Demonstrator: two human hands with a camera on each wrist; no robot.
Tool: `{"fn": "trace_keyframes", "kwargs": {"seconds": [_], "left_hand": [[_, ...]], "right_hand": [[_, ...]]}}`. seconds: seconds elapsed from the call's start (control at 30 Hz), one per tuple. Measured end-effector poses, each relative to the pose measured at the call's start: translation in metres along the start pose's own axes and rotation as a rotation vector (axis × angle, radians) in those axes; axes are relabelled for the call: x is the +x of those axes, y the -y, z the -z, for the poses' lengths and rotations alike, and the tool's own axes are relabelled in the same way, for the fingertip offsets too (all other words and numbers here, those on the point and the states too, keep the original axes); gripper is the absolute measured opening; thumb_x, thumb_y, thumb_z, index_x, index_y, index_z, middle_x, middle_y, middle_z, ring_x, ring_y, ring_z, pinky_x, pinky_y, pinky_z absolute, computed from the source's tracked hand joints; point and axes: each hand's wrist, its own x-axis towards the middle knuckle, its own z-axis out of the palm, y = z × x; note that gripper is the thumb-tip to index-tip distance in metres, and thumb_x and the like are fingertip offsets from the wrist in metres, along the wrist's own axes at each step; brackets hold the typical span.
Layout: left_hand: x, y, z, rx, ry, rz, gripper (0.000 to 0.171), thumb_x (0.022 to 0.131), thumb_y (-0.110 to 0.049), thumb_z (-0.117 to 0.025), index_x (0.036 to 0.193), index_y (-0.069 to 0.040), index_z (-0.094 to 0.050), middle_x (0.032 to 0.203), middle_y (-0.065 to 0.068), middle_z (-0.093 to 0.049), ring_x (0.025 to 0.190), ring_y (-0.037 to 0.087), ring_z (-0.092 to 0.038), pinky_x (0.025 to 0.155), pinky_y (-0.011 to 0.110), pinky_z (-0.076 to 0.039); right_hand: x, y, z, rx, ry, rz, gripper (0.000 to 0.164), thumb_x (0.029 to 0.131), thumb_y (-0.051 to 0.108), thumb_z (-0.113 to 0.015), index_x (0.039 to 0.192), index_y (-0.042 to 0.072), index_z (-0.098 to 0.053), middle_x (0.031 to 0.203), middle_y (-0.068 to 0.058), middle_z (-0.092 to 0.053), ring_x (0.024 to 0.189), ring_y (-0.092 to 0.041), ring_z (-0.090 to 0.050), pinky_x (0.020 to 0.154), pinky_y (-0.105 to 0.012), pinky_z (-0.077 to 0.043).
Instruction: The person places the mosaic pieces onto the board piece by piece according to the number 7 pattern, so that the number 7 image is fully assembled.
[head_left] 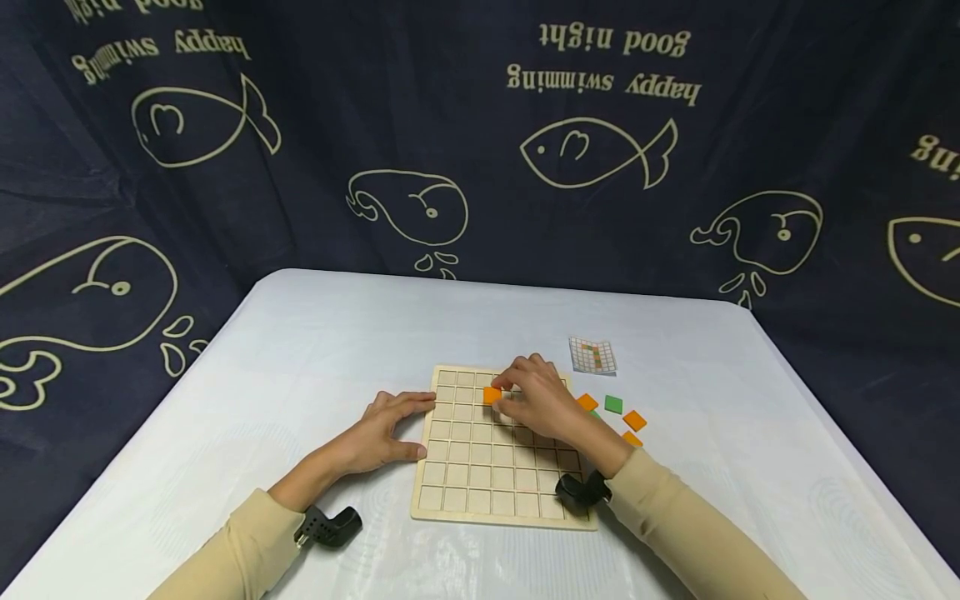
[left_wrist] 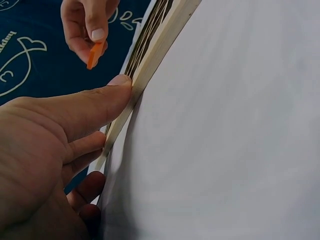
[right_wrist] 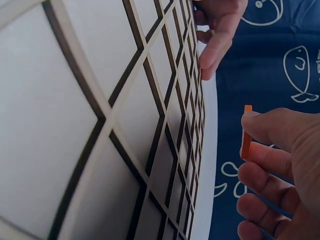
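A wooden grid board (head_left: 457, 476) with square cells lies on the white table. My right hand (head_left: 537, 395) pinches an orange square tile (head_left: 491, 395) between thumb and fingers over the upper part of the board. In the right wrist view, that tile (right_wrist: 247, 132) is seen edge-on, held above the grid and apart from it. My left hand (head_left: 386, 433) rests at the board's left edge, thumb and fingertips touching the rim. The left wrist view shows its thumb (left_wrist: 100, 107) against the wooden side. Cells beneath my right hand are hidden.
Right of the board lie loose orange tiles (head_left: 634, 420) and green tiles (head_left: 613, 404), some partly behind my right forearm. A small printed card (head_left: 593, 356) with a coloured grid pattern sits beyond them. A dark cloth (head_left: 480, 125) with fish drawings hangs behind the table.
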Motion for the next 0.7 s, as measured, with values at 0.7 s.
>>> {"fn": "trace_keyframes", "kwargs": {"seconds": [0.7], "left_hand": [[-0.001, 0.000, 0.001, -0.007, 0.006, 0.016, 0.069, 0.078, -0.030, -0.076, 0.139, -0.016, -0.048, 0.149, -0.007, -0.039, 0.101, 0.014, -0.033, 0.089, 0.034, -0.027]], "right_hand": [[0.015, -0.001, -0.008, 0.092, 0.121, -0.153, 0.023, 0.082, 0.022, -0.072, 0.102, 0.010, -0.070, 0.091, -0.003, -0.061, 0.086, -0.016, -0.046, 0.080, -0.033, -0.034]]}}
